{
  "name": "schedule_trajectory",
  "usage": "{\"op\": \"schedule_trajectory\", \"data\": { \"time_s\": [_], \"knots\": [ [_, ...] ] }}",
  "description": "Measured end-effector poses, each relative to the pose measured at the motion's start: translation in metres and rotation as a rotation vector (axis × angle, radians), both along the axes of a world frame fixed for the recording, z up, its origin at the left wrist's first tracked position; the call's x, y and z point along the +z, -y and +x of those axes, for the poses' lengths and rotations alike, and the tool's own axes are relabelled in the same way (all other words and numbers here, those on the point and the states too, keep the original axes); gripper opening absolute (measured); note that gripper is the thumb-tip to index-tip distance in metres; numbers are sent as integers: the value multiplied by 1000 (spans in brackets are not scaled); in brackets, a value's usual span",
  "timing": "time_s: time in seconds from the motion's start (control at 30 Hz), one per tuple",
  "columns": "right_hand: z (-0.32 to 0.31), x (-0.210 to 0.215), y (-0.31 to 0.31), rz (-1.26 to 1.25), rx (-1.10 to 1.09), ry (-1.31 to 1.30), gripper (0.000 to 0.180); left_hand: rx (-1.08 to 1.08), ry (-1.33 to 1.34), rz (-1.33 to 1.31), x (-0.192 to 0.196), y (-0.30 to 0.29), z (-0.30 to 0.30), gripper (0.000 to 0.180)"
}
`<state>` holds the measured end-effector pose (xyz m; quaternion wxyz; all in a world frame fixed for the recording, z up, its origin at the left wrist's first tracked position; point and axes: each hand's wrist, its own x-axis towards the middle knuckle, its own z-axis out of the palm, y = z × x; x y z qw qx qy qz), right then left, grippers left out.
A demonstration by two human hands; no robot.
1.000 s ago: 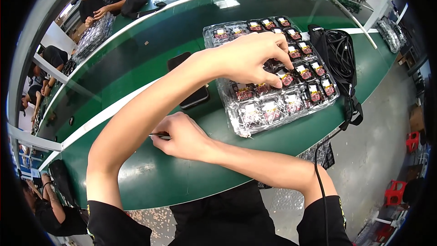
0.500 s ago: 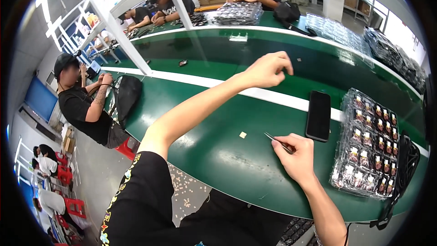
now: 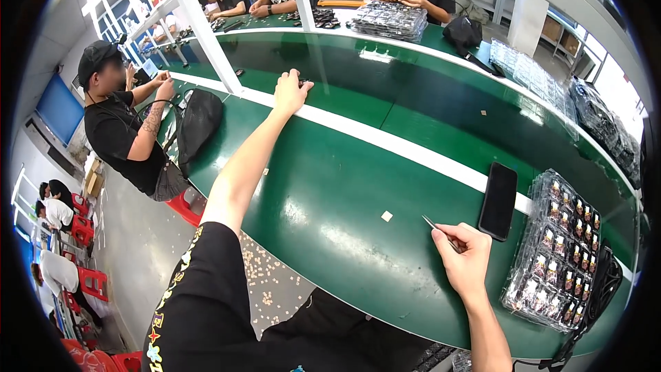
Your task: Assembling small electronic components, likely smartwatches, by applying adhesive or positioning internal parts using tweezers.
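Observation:
My left hand [image 3: 290, 94] reaches far out over the green conveyor belt. Its fingers close around a small dark part [image 3: 303, 83], mostly hidden behind them. Over the near work surface, my right hand [image 3: 467, 256] grips a pair of tweezers [image 3: 441, 231], whose tips point up and to the left. A small pale square piece [image 3: 387, 216] lies flat on the green table, left of the tweezer tips and apart from them.
At the right are a black phone [image 3: 498, 201] and stacked clear trays [image 3: 554, 251] full of small parts. A white rail [image 3: 385, 136] divides table from belt. A white post [image 3: 206, 34] rises at the left, near a seated co-worker [image 3: 113, 110] and a black bag [image 3: 198, 127].
My left hand has swung left and outward and taken hold of a small dark part on the belt. My right hand keeps the tweezers; the whole view has shifted a little.

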<state>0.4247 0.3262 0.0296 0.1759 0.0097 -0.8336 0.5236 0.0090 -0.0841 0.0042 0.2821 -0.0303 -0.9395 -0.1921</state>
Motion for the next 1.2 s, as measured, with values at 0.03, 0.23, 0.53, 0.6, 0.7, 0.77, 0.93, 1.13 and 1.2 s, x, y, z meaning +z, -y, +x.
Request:
{"op": "schedule_trajectory", "data": {
  "time_s": [0.03,0.23,0.53,0.6,0.7,0.77,0.93,1.13,1.2],
  "knots": [
    [0,0,1,3,8,-3,14,-11,-29,19,1,1,4,61],
    [4,-8,-7,-158,-104,40,14,-794,152,175,31,-112,109,74],
    [-3,-3,-6,-382,-138,48,14,-1449,617,154,36,-185,249,88],
    [-2,-3,-8,-367,-110,53,14,-1415,647,221,36,-184,254,91],
    [-1,-5,-8,-351,-90,57,13,-1354,460,149,34,-182,259,97],
    [0,-3,-7,-355,-86,78,13,-1249,306,63,31,-183,268,85],
    [2,-4,-8,-280,-65,51,15,-1308,359,-5,28,-181,266,53],
    [2,-2,-9,-272,-45,35,14,-1277,596,28,37,-181,272,56],
    [2,-1,-8,-187,-2,82,9,-1315,527,41,29,-181,269,56]
  ]
}}
